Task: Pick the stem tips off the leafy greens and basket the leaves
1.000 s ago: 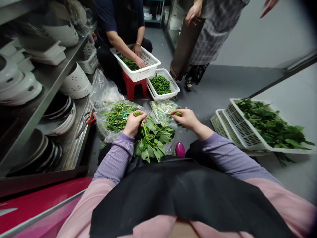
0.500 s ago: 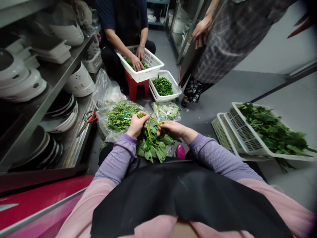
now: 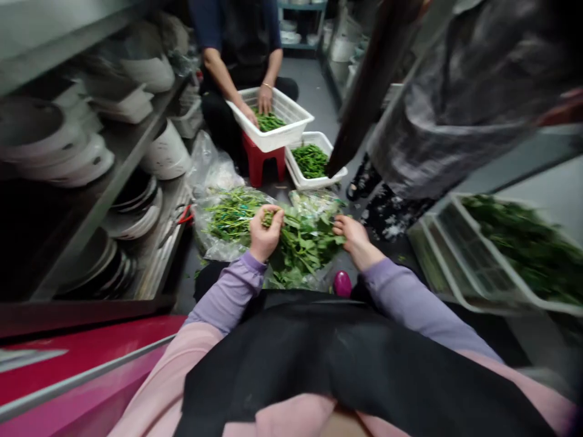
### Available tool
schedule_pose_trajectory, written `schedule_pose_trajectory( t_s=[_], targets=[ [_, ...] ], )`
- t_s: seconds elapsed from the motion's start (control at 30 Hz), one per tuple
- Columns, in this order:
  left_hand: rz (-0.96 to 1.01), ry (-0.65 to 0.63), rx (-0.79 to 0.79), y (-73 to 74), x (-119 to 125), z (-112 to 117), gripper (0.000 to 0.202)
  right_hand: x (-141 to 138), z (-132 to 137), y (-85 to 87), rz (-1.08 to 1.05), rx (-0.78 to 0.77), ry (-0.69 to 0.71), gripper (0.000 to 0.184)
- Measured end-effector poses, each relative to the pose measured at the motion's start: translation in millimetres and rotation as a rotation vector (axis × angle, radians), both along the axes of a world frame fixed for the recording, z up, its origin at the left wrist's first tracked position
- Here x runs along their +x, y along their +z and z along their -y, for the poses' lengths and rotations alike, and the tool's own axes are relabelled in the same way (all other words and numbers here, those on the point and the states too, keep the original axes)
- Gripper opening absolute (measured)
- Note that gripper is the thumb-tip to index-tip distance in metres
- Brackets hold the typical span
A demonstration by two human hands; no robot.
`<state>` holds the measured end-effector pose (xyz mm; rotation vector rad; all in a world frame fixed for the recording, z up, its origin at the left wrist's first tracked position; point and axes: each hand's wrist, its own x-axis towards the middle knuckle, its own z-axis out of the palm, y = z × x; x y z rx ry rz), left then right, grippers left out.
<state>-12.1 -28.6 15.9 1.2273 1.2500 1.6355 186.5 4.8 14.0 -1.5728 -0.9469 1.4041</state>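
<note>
Green leafy stems, one bunch, between two hands

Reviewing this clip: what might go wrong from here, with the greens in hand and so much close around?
The left hand grips a bunch of leafy greens; loose leaves spread below might tear or drop.

The red-handled scissors lie at the shelf's edge, so a bump could knock them off.

A dark board by the standing person appears close to the lower basket of green peppers and might knock it.
</note>
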Motion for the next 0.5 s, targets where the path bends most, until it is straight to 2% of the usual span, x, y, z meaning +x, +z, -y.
schedule_pose_trajectory(
  t_s=[0.03, 0.07, 0.17, 0.23, 0.3, 0.37, 0.5],
  targets=[
    [0.037, 0.003, -0.057, -2.2, 1, -1, 0.019, 6, 2, -0.7, 0.034, 0.05, -0.001, 0.014],
    [0.081, -0.019, -0.141, -5.8, 3, -3, 0.018, 9, 5, -2.3, 0.168, 0.167, 0.068, 0.013],
    [0.226, -0.083, -0.372, -20.5, 7, -13, 0.018, 0, 14, -8.5, 0.496, 0.337, 0.457, 0.029],
    [0.278, -0.132, -0.414, -27.0, 8, -17, 0.02, -16, 20, -10.4, 0.55, 0.329, 0.645, 0.032],
    [0.287, -0.147, -0.406, -28.1, 7, -18, 0.021, -29, 24, -10.1, 0.475, 0.264, 0.727, 0.03],
    [0.269, -0.133, -0.386, -26.1, 3, -18, 0.023, -34, 23, -9.2, 0.328, 0.164, 0.718, 0.032],
    [0.22, -0.227, -0.327, -24.2, 1, -20, 0.024, -24, 18, -9.6, 0.052, -0.027, 0.707, 0.038]
  ],
)
